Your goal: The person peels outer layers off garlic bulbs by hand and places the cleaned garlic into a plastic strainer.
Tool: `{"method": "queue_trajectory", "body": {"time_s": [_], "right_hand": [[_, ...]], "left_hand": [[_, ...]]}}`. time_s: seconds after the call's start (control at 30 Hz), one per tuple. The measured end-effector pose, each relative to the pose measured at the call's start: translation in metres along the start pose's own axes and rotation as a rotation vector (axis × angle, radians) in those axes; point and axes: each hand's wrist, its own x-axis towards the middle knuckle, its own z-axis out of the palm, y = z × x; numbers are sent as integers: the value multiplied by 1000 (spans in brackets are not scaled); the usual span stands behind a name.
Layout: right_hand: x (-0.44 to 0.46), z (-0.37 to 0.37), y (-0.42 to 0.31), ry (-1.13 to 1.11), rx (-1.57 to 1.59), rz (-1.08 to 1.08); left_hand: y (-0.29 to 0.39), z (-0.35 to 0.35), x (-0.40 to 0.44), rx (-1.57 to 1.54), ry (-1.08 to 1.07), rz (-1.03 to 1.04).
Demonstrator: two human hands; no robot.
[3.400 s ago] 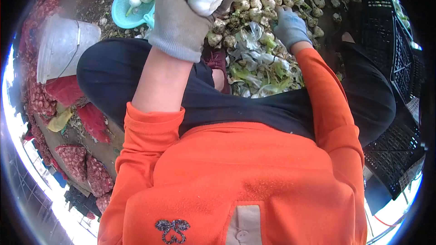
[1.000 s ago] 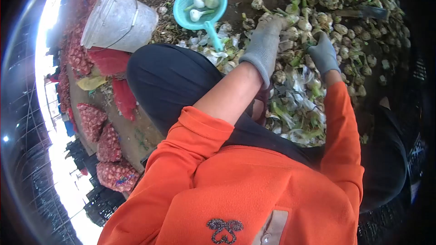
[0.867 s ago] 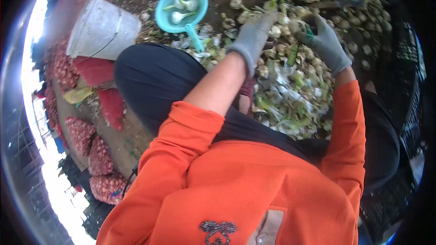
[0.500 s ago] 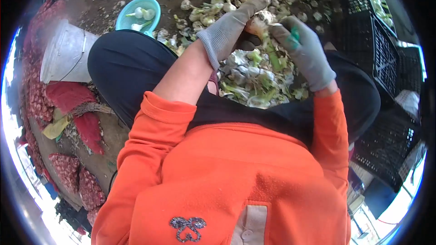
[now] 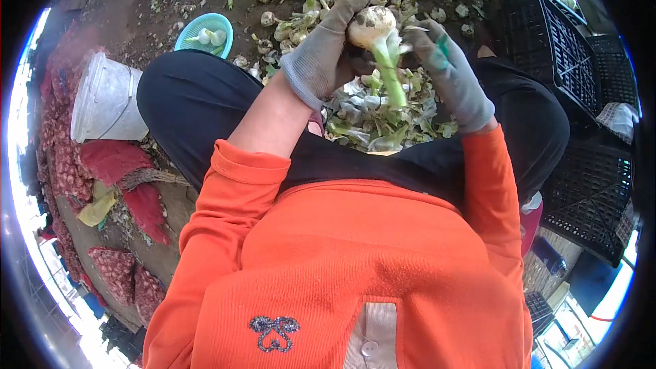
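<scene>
At twelve o'clock, my left hand holds the garlic, probably light and firm, best gripped round its sides; whether my right hand pinches, I cannot tell.

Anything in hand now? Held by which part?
Garlic, held by its bulb in the left hand. The right hand is close beside it; whether it grips too can't be told.

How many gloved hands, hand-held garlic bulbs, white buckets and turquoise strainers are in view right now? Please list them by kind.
Gloved hands, left hand plus right hand: 2
Hand-held garlic bulb: 1
White bucket: 1
Turquoise strainer: 1
Total: 5
</scene>
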Motion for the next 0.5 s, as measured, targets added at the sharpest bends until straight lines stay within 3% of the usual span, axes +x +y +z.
{"method": "queue_trajectory", "body": {"time_s": [0.1, 0.13, 0.23, 0.27, 0.3, 0.37, 0.5], "right_hand": [[-4, -4, 0, -178, -41, 100], [-9, 5, -7, -133, 69, 298], [-5, -1, 4, -132, -130, 252], [-5, 4, 1, -66, -157, 246], [-2, 6, 23, 103, -536, -128], [3, 8, 22, 158, -923, -297], [5, 10, 35, 108, -562, -86]], "left_hand": [[-3, -3, 6, 49, -57, 45], [-3, 4, 7, 140, -113, 71], [1, -4, 7, 902, -31, 317], [0, -3, 6, 956, 2, 304], [1, -1, 5, 1013, 37, 295], [0, -7, 7, 960, 158, 69], [4, -17, 6, 831, 83, -12]]}}
